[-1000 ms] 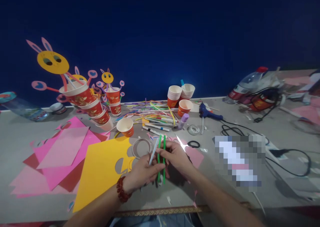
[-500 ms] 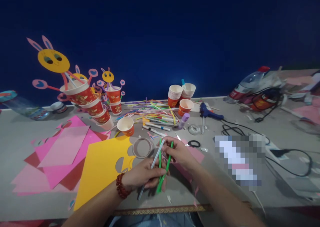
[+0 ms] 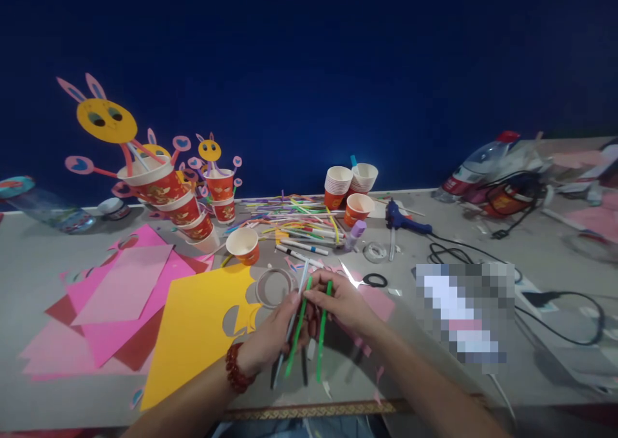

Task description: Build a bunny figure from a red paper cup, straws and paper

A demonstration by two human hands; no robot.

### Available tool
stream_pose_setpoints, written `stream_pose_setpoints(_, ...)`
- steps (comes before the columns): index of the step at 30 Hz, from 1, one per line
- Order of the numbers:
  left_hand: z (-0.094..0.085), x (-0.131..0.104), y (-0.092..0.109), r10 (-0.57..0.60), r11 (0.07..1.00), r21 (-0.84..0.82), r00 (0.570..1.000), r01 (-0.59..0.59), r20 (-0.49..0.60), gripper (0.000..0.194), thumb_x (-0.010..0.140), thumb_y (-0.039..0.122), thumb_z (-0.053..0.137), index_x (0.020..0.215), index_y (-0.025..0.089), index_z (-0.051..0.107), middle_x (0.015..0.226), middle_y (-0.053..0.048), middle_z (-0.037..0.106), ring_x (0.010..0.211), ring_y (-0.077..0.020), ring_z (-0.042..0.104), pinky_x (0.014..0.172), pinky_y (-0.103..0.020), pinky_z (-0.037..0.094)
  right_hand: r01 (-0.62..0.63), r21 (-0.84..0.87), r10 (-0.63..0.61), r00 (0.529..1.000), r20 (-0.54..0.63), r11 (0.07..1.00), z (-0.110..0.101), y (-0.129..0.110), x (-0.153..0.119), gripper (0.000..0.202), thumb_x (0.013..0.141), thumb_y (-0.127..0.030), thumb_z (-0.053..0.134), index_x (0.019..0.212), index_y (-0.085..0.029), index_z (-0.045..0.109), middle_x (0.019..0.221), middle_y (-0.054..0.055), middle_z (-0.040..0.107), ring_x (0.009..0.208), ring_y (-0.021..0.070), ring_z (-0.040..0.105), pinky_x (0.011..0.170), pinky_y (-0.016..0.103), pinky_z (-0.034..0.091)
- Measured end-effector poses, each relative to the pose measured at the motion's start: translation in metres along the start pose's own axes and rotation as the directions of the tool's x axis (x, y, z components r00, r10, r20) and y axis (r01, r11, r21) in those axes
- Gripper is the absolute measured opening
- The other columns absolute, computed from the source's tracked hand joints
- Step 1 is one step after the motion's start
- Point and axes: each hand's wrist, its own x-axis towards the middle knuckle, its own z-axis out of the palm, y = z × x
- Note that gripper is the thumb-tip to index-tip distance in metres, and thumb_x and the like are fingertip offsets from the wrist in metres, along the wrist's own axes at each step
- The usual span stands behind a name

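Note:
Both hands are close together over the near middle of the table. My left hand [image 3: 270, 335], with a dark red bead bracelet [image 3: 238, 368] at the wrist, has its thumb and fingers closed on a pale whitish straw [image 3: 279, 368], which slants downward. My right hand [image 3: 340, 299] pinches a green straw [image 3: 295, 348] near its upper end, between the hands. Another green straw [image 3: 321, 348] hangs under the right thumb. Some fingertips are hidden behind the straws, so I cannot tell whether the left fingers also touch the first green one.
Yellow card [image 3: 193, 328] and pink sheets [image 3: 125, 277] lie left. Behind are a paper cup [image 3: 243, 245], decorated cups [image 3: 183, 209], piled sticks [image 3: 290, 212] and markers [image 3: 304, 245]. Scissors [image 3: 374, 280], a tape roll [image 3: 374, 251] and a corded glue gun [image 3: 405, 222] lie right.
The two green straws, crossed low in my left hand before, now hang apart. My right fingers have come down and left to the first one's top. The whitish straw stands steeper.

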Motion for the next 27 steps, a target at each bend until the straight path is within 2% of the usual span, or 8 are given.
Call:
stream_pose_setpoints(2,0.002,-0.001,0.001,0.014,1.000,0.026,0.999,-0.015,0.048,0.034,0.087,0.047,0.059,0.104,0.019,0.054,0.057,0.006,0.051,0.036,-0.0054,0.036,0.035,-0.017,0.019,0.015,-0.027,-0.015,1.000,-0.023,1.000,0.002,0.001,-0.001,0.036,0.075,-0.047,0.079,0.075,-0.019,0.056,0.059,-0.004,0.062,0.051,0.0104,0.057,0.050,0.021,0.043)
stream_pose_setpoints(4,0.004,-0.002,0.002,-0.001,1.000,0.031,0.998,-0.001,0.056,0.030,0.082,0.034,0.063,0.106,0.019,0.052,0.055,0.009,0.049,0.034,-0.0050,0.036,0.035,-0.017,0.022,0.030,-0.093,-0.032,0.999,-0.019,0.995,0.002,0.003,-0.002,0.035,0.078,-0.047,0.077,0.076,-0.019,0.056,0.060,-0.003,0.064,0.053,0.0116,0.058,0.052,0.022,0.044)
stream_pose_setpoints(9,0.004,0.000,-0.004,-0.043,0.997,0.064,0.999,0.042,0.005,0.014,0.085,0.031,0.052,0.093,0.019,0.054,0.054,0.007,0.051,0.035,-0.0058,0.038,0.036,-0.017,0.024,0.131,-0.330,-0.189,0.971,-0.150,0.935,0.000,0.007,0.001,0.034,0.074,-0.040,0.081,0.080,-0.021,0.054,0.061,-0.006,0.058,0.054,0.0104,0.054,0.052,0.022,0.040)
stream_pose_setpoints(11,0.003,0.000,-0.006,-0.020,0.994,0.108,1.000,0.019,0.010,0.016,0.087,0.033,0.051,0.092,0.019,0.055,0.055,0.006,0.052,0.037,-0.0059,0.039,0.038,-0.017,0.026,0.116,-0.279,-0.167,0.972,-0.166,0.953,-0.001,0.007,0.002,0.037,0.074,-0.042,0.081,0.085,-0.022,0.052,0.060,-0.009,0.055,0.048,0.0089,0.049,0.047,0.020,0.037)
stream_pose_setpoints(14,0.002,-0.002,-0.004,-0.017,0.991,0.132,0.998,0.010,0.054,0.022,0.089,0.037,0.050,0.098,0.019,0.057,0.054,0.006,0.053,0.035,-0.0069,0.040,0.037,-0.018,0.028,0.079,-0.188,-0.101,0.989,-0.107,0.979,-0.002,0.007,0.003,0.036,0.077,-0.048,0.076,0.083,-0.021,0.053,0.058,-0.009,0.054,0.042,0.0073,0.044,0.041,0.019,0.034)
stream_pose_setpoints(19,0.000,-0.007,0.011,-0.041,0.995,0.092,0.986,0.026,0.159,0.022,0.086,0.031,0.053,0.104,0.018,0.059,0.065,0.000,0.068,0.047,-0.0137,0.062,0.048,-0.022,0.044,0.038,-0.148,-0.045,0.998,-0.046,0.988,-0.004,0.008,0.003,0.036,0.078,-0.050,0.075,0.077,-0.019,0.056,0.055,-0.007,0.056,0.040,0.0062,0.044,0.038,0.018,0.034)
stream_pose_setpoints(24,0.000,-0.006,0.014,-0.175,0.975,-0.072,0.922,0.212,0.346,0.035,0.083,0.027,0.050,0.116,0.017,0.055,0.059,-0.003,0.069,0.041,-0.0177,0.064,0.043,-0.023,0.047,-0.039,-0.077,0.035,0.998,-0.056,0.996,-0.003,0.006,0.002,0.038,0.075,-0.051,0.077,0.086,-0.019,0.060,0.054,-0.008,0.056,0.039,0.0061,0.045,0.035,0.016,0.031)
stream_pose_setpoints(27,0.001,-0.004,0.012,-0.165,0.968,-0.120,0.919,0.221,0.357,0.035,0.080,0.027,0.056,0.114,0.016,0.054,0.062,-0.005,0.070,0.047,-0.0196,0.068,0.044,-0.025,0.052,-0.033,-0.083,0.030,0.998,-0.047,0.996,-0.003,0.004,0.002,0.039,0.076,-0.053,0.075,0.085,-0.019,0.060,0.051,-0.008,0.053,0.038,0.0056,0.042,0.034,0.016,0.030)
